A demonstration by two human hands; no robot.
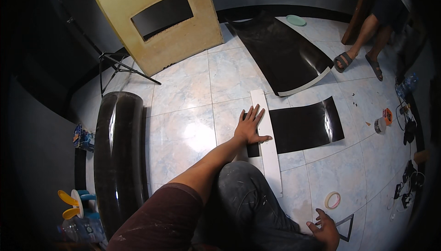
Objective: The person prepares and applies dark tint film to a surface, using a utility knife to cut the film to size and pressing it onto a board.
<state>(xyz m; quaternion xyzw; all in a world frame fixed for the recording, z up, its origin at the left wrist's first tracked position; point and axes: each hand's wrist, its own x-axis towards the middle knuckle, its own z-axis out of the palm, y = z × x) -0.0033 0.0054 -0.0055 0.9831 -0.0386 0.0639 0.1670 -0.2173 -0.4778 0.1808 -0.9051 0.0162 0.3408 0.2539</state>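
Note:
A long white straight board [269, 150] lies across a black glossy sheet [305, 125] on the floor. My left hand [249, 126] presses flat on the board and the sheet's left end, fingers spread. At the lower right, my right hand [325, 229] is low beside my knee, its visible fingers apart and nothing seen in them. Just right of it is a dark triangular set square [345, 228], partly hidden by the hand; whether they touch I cannot tell. A roll of tape [332, 200] lies just beyond this hand.
A larger black sheet [280, 51] lies farther off, near a person's sandalled feet [343, 61]. A big black roll [118, 154] stretches along the left. Behind it stand a tripod [120, 65] and a yellow panel [179, 40] with a cutout. Cables [406, 191] line the right wall.

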